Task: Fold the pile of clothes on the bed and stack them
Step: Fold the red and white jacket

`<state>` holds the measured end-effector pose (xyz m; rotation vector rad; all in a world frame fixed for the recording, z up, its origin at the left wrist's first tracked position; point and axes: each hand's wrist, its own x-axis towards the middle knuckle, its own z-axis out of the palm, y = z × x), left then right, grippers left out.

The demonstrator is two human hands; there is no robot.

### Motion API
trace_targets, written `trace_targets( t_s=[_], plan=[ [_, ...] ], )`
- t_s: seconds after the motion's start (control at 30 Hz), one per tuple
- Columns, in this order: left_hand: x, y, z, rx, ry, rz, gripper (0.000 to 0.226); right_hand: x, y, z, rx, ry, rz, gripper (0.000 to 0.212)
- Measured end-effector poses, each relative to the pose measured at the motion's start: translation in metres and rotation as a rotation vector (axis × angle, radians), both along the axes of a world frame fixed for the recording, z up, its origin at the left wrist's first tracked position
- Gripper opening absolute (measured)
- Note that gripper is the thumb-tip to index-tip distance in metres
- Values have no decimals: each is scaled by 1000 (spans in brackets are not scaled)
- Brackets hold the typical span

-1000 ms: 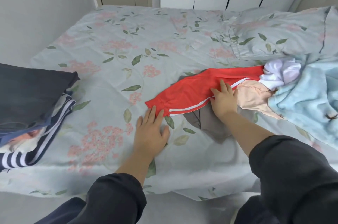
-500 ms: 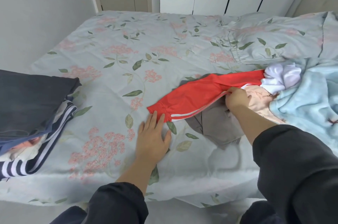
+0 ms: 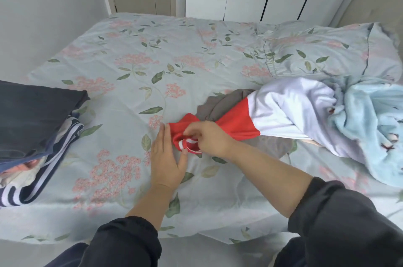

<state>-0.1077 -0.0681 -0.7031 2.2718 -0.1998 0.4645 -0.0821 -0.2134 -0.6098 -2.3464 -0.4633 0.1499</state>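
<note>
Red-and-white garment [image 3: 237, 124], bunched at its red end, atop gray garment [image 3: 220, 105]; folded stack [image 3: 32, 118] far left.

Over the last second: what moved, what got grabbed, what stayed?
The right hand left the middle of the red sleeve, came across toward the left hand, and its grip now pinches the cuff end. The sleeve has bunched up shorter, and the garment's white body has come further out of the pile, leftward. The left hand stayed flat on the sheet beside the cuff. The folded stack did not move.
</note>
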Motion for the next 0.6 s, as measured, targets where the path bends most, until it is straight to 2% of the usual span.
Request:
trace_targets(
  t_s=[0.1, 0.13, 0.2, 0.27, 0.3, 0.4, 0.43, 0.5, 0.6],
  plan=[
    [0, -1, 0, 92, -8, -63, 71, 4, -48, -4, -302, -463, -207, 60],
    [1, -2, -1, 137, -3, -87, 71, 8, -71, -7, -444, -462, -285, 71],
    [3, -2, -3, 225, 17, -124, 71, 15, -121, -17, -744, -192, -431, 91],
    [5, -3, -6, 297, 33, -135, 71, 17, -161, -30, -886, 37, -562, 86],
    [6, -3, -6, 322, 38, -134, 72, 18, -176, -37, -825, 69, -617, 75],
    [5, -4, -7, 314, 41, -128, 70, 24, -186, -45, -287, -28, -815, 25],
    [5, -4, -7, 295, 39, -124, 70, 25, -181, -44, -159, -46, -882, 17],
    [5, -4, -6, 252, 34, -110, 69, 27, -165, -39, -22, -59, -922, 15],
    [5, -4, -3, 191, 16, -84, 67, 25, -122, -19, 99, -125, -812, 22]
  ],
)
